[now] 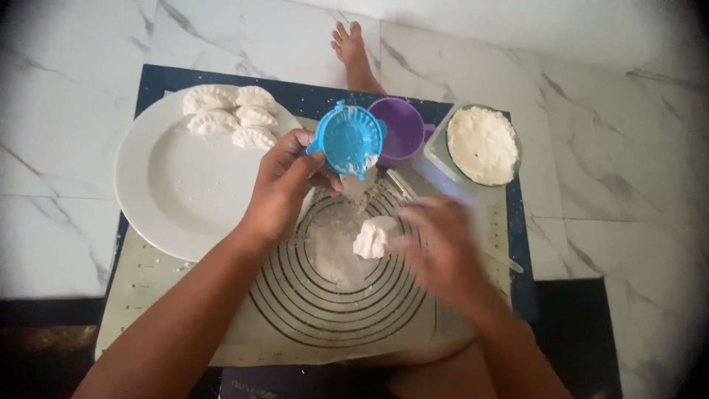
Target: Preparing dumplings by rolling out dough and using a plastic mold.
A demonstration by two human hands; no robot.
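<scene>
Between the thumb and fingers of the left hand (284, 185), a blue dumpling press (347, 139) is being gripped by its rim, standing open just above the fingertips. The right hand (439, 247) is blurring; its fingers are lying loosely apart, with a lump of white dough (373, 238) touching their tips on the ringed rolling mat (295, 310). Beyond the left knuckles, shaped dumplings (230, 117) are sitting on a white plate (166, 192).

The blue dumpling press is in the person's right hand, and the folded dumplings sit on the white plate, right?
Not quite. The head view shows the blue dumpling press in the left hand, not the right. The folded dumplings do sit on the white plate.
</scene>
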